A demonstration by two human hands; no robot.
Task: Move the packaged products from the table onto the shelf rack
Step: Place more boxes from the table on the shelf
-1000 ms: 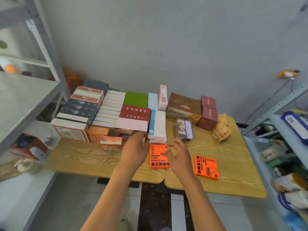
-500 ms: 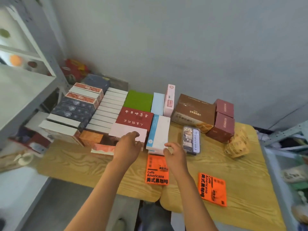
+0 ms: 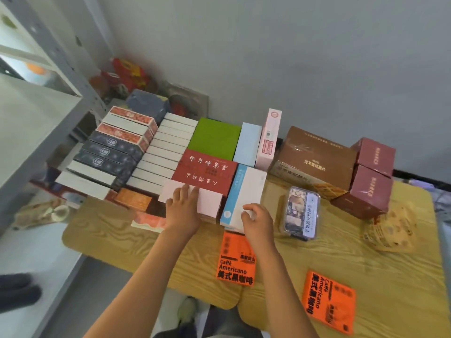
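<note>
Left hand [image 3: 183, 211]: fingers flat on pale pink box [image 3: 195, 198] — grip released.
Right hand [image 3: 257, 222]: fingers curled over white-and-blue box [image 3: 246, 191] — grip grasping it.
Location: both boxes on counter [image 3: 341, 259].

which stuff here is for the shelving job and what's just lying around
For the job: white and blue box under the right hand; pale pink box under the left hand; orange coffee packets; shelf rack.
Lying about: red bags and dark shoes on the floor.
</note>
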